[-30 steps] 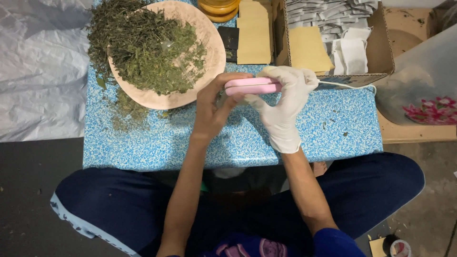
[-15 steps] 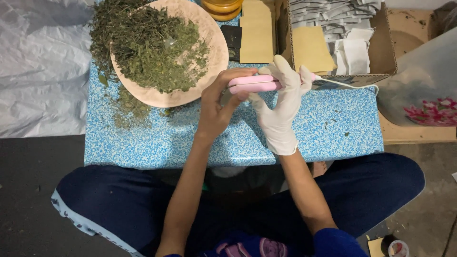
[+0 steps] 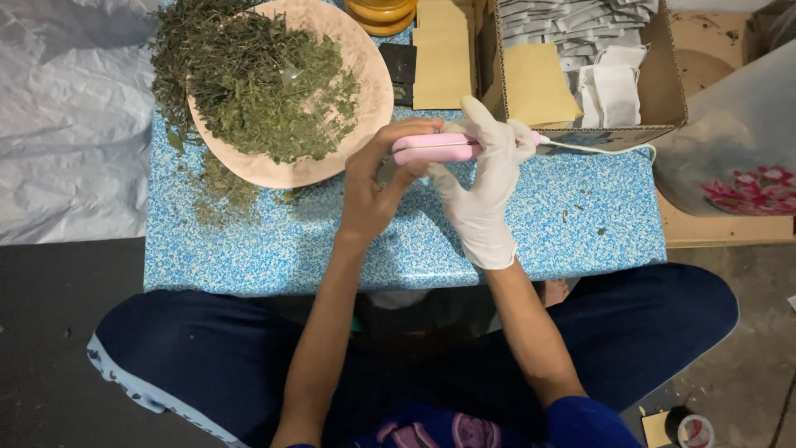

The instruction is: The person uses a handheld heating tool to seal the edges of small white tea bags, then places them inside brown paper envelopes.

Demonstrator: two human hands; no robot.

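Pinching small pink plastic clamp-style heat sealer point(image 3: 435, 148) above blue speckled tabletop point(image 3: 332, 249): bare left hand point(image 3: 373, 187) grips tip, gloved right hand point(image 3: 485, 178) wraps body. Advisable: keep level, squeeze evenly, mind white cord point(image 3: 597, 149). Clamped item hidden.

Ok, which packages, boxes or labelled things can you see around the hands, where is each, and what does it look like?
Cardboard box: top right, brown, open, holding white sachets and a tan envelope.
Tan envelopes: stacked left of the box, flat, rectangular.
Small tub: floor, bottom right, round, white with red.
No screens or signs.
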